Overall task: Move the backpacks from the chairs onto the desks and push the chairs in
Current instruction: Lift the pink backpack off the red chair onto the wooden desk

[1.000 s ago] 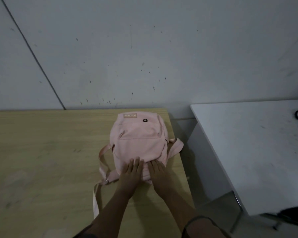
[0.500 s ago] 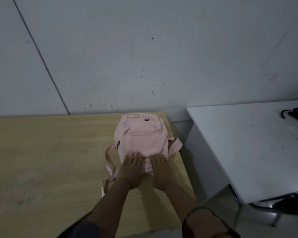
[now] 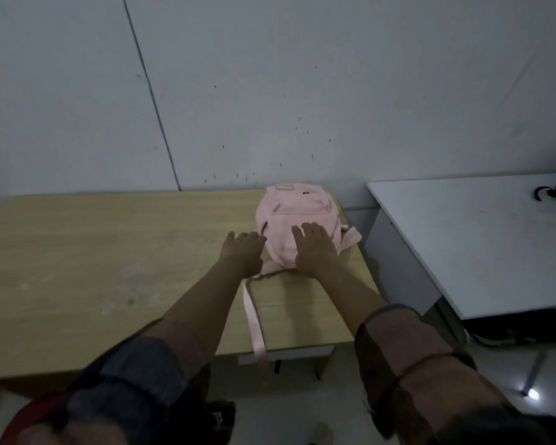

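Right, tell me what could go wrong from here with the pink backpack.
The pink backpack lies near the wooden desk's right edge, so a sideways nudge from the right hand might tip it off. Its loose strap dangles over the front edge and could snag as the left hand withdraws.

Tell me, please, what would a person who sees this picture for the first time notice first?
The pink backpack stands out, lying on the wooden desk near its far right corner, with one strap trailing over the near edge. Both hands reach to it: the right hand lies flat on top, the left hand at its left side. A white desk stands at the right.
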